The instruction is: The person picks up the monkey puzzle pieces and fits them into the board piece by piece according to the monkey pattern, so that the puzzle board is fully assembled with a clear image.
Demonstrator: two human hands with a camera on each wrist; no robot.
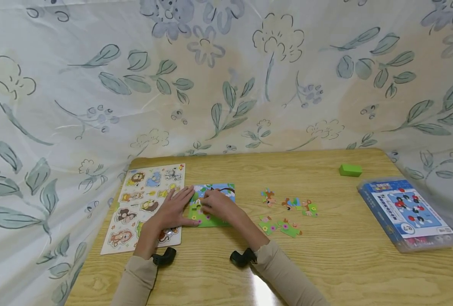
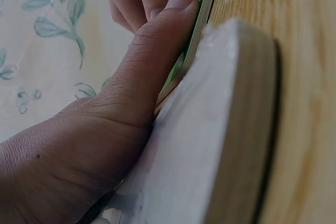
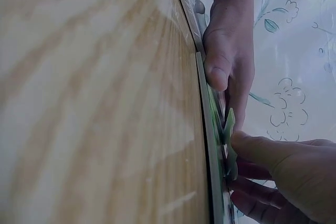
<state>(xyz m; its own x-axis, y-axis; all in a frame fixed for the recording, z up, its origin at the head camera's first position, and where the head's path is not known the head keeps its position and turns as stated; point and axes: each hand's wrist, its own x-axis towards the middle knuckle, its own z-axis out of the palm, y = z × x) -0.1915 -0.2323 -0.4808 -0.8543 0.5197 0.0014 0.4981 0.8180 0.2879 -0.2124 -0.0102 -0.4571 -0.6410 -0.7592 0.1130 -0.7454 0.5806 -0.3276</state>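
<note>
A small picture puzzle board (image 1: 224, 187) with a green and blue scene lies flat on the table. My left hand (image 1: 171, 211) rests along its left side, fingers extended and thumb spread at the lower edge. In the left wrist view, the thumb (image 2: 157, 45) lies on the board's edge. My right hand (image 1: 220, 205) is over the middle of the board. Between its thumb and fingers it pinches a thin green puzzle piece (image 3: 231, 153), tilted up from the board's surface. The picture on that piece is mostly hidden by the fingers.
A larger animal peg board (image 1: 113, 212) lies at the left, partly under my left hand and forearm. Several loose puzzle pieces (image 1: 290, 228) are spread right of the small board. Farther right are a green block (image 1: 350, 170) and a boxed molecule set (image 1: 410, 212). Floral cloth hangs behind.
</note>
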